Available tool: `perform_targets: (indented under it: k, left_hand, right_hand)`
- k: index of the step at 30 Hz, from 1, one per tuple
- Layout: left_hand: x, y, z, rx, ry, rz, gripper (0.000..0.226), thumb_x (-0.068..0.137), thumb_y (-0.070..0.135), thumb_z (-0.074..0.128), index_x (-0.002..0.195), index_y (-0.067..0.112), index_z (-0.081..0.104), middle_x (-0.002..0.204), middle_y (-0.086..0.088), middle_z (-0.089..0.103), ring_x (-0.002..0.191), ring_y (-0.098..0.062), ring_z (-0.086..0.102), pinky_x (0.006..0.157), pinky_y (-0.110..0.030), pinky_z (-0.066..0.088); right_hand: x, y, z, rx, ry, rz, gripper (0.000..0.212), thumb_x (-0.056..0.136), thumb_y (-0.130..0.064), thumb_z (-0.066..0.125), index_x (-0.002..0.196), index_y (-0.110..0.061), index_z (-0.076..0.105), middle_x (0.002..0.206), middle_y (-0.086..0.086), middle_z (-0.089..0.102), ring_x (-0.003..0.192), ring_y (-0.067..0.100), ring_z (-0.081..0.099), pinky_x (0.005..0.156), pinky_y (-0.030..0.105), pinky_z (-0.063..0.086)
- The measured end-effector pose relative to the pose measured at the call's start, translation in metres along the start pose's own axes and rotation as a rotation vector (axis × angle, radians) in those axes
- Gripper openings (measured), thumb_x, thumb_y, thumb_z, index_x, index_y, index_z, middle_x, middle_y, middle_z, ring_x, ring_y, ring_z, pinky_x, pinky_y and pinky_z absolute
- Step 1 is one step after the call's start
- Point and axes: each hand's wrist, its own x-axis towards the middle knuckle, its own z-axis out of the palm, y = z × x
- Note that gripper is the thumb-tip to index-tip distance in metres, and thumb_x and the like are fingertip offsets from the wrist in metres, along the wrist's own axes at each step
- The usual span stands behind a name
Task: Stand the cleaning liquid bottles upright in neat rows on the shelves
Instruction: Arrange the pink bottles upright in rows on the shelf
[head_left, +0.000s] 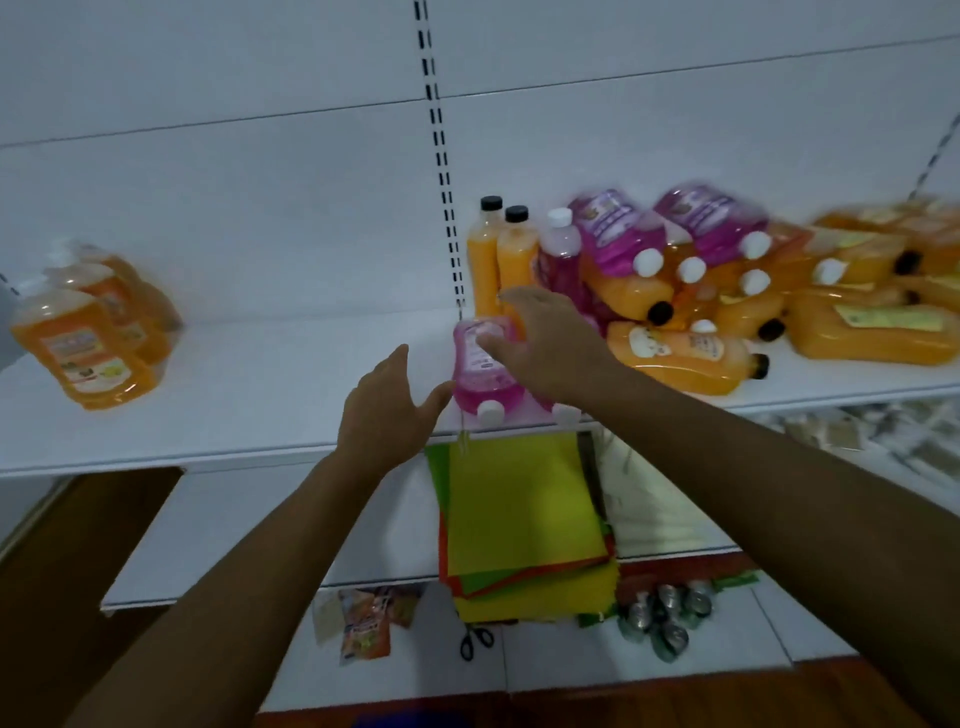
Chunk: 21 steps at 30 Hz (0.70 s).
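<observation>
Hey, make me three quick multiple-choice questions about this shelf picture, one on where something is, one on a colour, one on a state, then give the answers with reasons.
1. Where does the pink bottle nearest the hands lie?
A. at the front edge of the upper shelf
B. on the floor
C. on the lower shelf

2. What colour are the caps of the two slim upright orange bottles?
A. white
B. black
C. red

3. How is the left hand?
A. gripping a bottle
B. open, fingers straight
C. curled in a fist

Answers: A, its white cap points at the shelf's front edge; B, both caps are dark against the white back panel; B, the fingers are spread beside the pink bottle, while the right hand reaches over it.
</observation>
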Motion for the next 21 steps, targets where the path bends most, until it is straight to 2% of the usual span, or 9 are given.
perform_targets:
  k: [4,7,9,13,15,17,19,21]
  left_hand:
    - [0.007,0.031,0.008,-0.063,-0.061,0.117,0.062,0.092,0.043,0.059,0.142,0.011,0.041,0.141,-0.013,0.05,0.129,-0.031,0.047,0.104,-0.04,0.037]
    - [0.013,0.039,0.016,-0.082,-0.077,0.178,0.06,0.082,0.06,0.056,0.131,0.027,0.049,0.121,-0.005,0.064,0.107,-0.027,0.061,0.093,-0.043,0.05]
    - [0.017,0.043,0.02,-0.101,-0.091,0.19,0.063,0.078,0.062,0.055,0.129,0.025,0.048,0.115,-0.005,0.065,0.099,-0.027,0.062,0.086,-0.044,0.053]
    - [0.026,0.066,0.02,-0.112,-0.099,0.259,0.066,0.083,0.062,0.053,0.132,0.018,0.047,0.127,-0.008,0.06,0.111,-0.031,0.058,0.093,-0.048,0.05]
    - [0.033,0.079,0.02,-0.114,-0.106,0.302,0.063,0.09,0.052,0.057,0.138,0.014,0.043,0.139,-0.011,0.052,0.126,-0.032,0.049,0.102,-0.044,0.041]
    - [0.039,0.093,0.024,-0.127,-0.111,0.321,0.063,0.091,0.043,0.06,0.142,0.012,0.039,0.143,-0.009,0.049,0.13,-0.029,0.046,0.103,-0.04,0.037]
    - [0.046,0.109,0.03,-0.172,-0.118,0.342,0.065,0.09,0.049,0.059,0.141,0.015,0.04,0.14,-0.006,0.052,0.127,-0.026,0.048,0.104,-0.04,0.039]
    - [0.058,0.121,0.042,-0.199,-0.118,0.338,0.074,0.085,0.061,0.055,0.143,0.017,0.039,0.138,-0.006,0.054,0.125,-0.026,0.051,0.103,-0.048,0.043]
  right_hand:
    - [-0.019,0.029,-0.018,-0.051,0.044,0.113,0.064,0.092,-0.051,0.054,0.14,-0.01,0.042,0.145,0.009,0.044,0.135,0.026,0.036,0.107,0.039,0.033]
    - [-0.029,0.044,-0.025,-0.084,0.025,0.186,0.071,0.092,-0.053,0.053,0.146,-0.01,0.035,0.151,0.009,0.037,0.14,0.025,0.03,0.113,0.043,0.03]
    - [-0.033,0.049,-0.03,-0.095,0.027,0.209,0.071,0.092,-0.052,0.054,0.147,-0.01,0.034,0.15,0.009,0.038,0.139,0.026,0.03,0.111,0.044,0.032]
    - [-0.038,0.058,-0.046,-0.113,0.142,0.222,0.061,0.089,-0.043,0.063,0.138,-0.012,0.044,0.139,0.008,0.049,0.128,0.027,0.042,0.101,0.04,0.04]
    - [-0.035,0.066,-0.055,-0.137,0.192,0.228,0.062,0.087,-0.042,0.066,0.137,-0.013,0.045,0.137,0.008,0.049,0.128,0.027,0.044,0.1,0.041,0.042]
    - [-0.03,0.078,-0.063,-0.163,0.215,0.239,0.066,0.087,-0.041,0.066,0.141,-0.013,0.041,0.142,0.008,0.046,0.132,0.026,0.04,0.102,0.041,0.041]
    - [-0.022,0.091,-0.072,-0.185,0.228,0.223,0.066,0.087,-0.04,0.067,0.14,-0.012,0.04,0.142,0.009,0.046,0.132,0.026,0.04,0.102,0.038,0.039]
    - [-0.01,0.104,-0.082,-0.173,0.246,0.214,0.065,0.087,-0.039,0.066,0.14,-0.012,0.04,0.141,0.009,0.046,0.131,0.026,0.041,0.101,0.038,0.039]
